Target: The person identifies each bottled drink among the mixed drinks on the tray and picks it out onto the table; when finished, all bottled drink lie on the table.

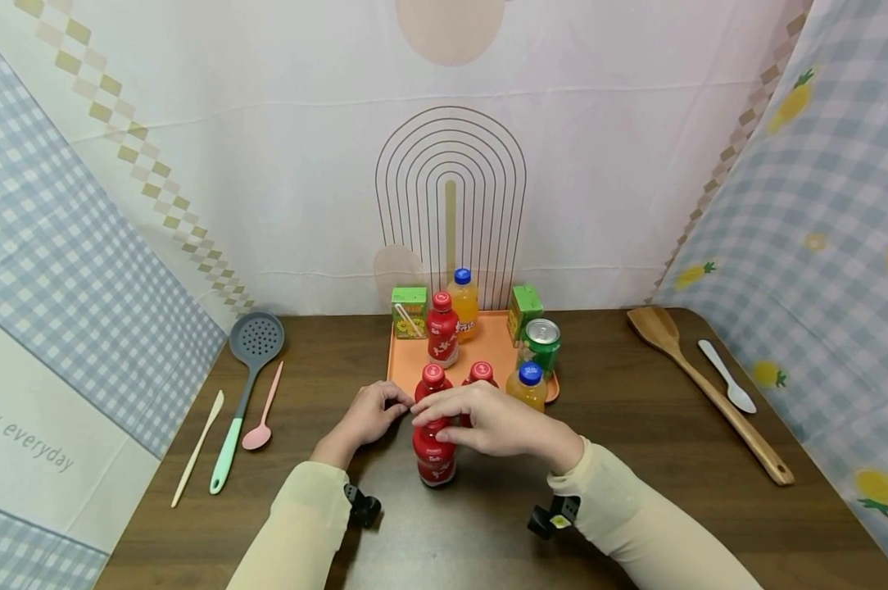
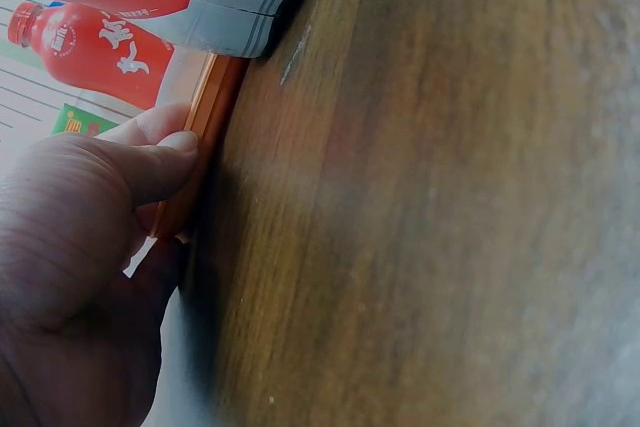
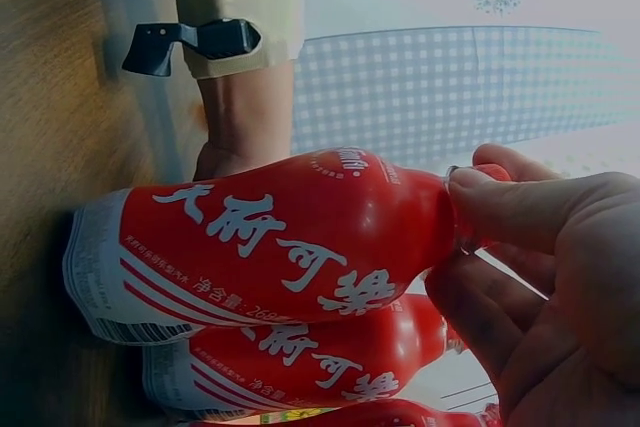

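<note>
My right hand grips a red cola bottle by its cap and neck, just in front of the orange tray. In the right wrist view the thumb and fingers pinch around the neck of this bottle. Whether its base touches the table cannot be made out. My left hand pinches the tray's front left corner; the left wrist view shows its thumb on the tray rim. Behind the held bottle stand another red bottle and a third, partly hidden by my right hand.
On the tray are a red bottle, orange soda bottles, a green can and juice boxes. A slotted turner, pink spoon and cream knife lie left; a wooden spatula and white spoon lie right.
</note>
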### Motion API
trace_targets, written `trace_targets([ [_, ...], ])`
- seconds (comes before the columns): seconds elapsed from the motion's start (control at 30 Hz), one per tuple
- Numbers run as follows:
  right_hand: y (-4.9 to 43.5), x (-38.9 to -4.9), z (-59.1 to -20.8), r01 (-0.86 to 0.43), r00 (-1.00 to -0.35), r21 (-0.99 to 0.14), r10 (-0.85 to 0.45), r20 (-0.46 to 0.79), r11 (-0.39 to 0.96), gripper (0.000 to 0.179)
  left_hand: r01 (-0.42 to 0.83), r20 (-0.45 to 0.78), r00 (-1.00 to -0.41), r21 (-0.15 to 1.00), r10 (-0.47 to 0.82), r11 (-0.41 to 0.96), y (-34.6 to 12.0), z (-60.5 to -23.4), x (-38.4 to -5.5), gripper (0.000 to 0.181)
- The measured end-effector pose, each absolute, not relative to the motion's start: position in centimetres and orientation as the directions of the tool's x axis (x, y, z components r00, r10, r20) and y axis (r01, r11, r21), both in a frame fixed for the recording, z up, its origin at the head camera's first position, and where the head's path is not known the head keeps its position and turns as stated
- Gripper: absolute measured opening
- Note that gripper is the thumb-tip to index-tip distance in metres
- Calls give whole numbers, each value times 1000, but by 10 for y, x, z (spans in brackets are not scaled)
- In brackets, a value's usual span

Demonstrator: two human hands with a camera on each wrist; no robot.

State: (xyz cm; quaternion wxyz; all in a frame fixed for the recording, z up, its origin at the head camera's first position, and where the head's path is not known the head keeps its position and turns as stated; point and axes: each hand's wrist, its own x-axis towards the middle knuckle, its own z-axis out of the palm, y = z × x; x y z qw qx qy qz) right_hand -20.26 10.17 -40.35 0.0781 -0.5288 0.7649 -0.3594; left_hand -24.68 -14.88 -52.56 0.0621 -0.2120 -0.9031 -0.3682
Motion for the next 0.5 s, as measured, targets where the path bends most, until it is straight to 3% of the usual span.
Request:
trace_targets([
  [0.5, 113, -198, -383, -814, -405, -557, -848, 341, 165, 32, 356, 173, -928, 671, 330, 650, -149, -523, -249, 13],
])
